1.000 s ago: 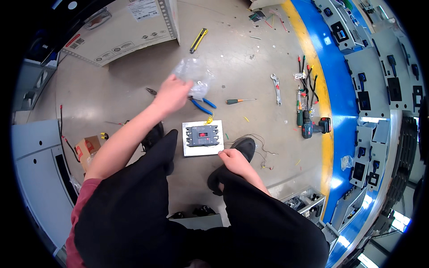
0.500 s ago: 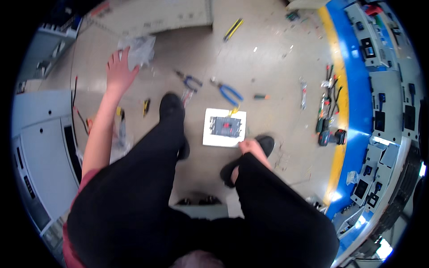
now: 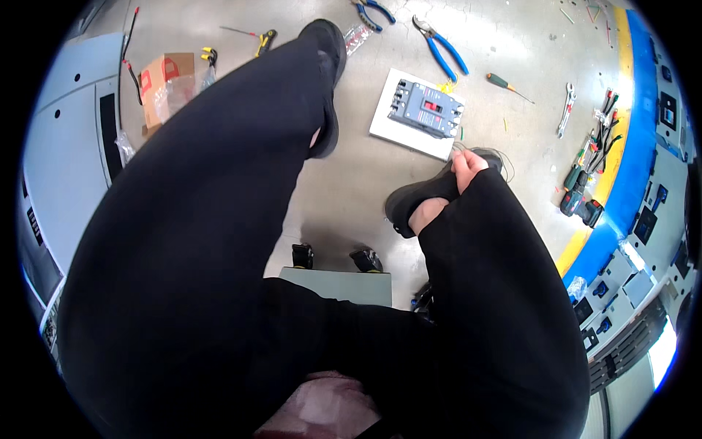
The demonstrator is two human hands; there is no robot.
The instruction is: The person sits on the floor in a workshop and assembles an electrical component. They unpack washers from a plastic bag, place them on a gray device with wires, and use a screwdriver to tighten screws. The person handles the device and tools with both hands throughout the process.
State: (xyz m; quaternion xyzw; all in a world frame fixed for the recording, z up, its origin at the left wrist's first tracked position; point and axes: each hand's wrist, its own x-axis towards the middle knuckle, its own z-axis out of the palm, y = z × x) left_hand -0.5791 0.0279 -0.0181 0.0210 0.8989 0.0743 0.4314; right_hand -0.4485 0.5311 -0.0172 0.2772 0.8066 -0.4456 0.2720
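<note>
The grey breaker [image 3: 424,108] sits on a white plate [image 3: 386,126] on the floor [image 3: 504,44]; the right hand [image 3: 468,168] curls its fingers by the plate's corner, gripping or not I cannot tell. The left hand, spread open earlier, has left view.

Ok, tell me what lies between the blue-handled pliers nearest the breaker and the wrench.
In the head view, a green-handled screwdriver lies between those blue-handled pliers and the wrench.
</note>
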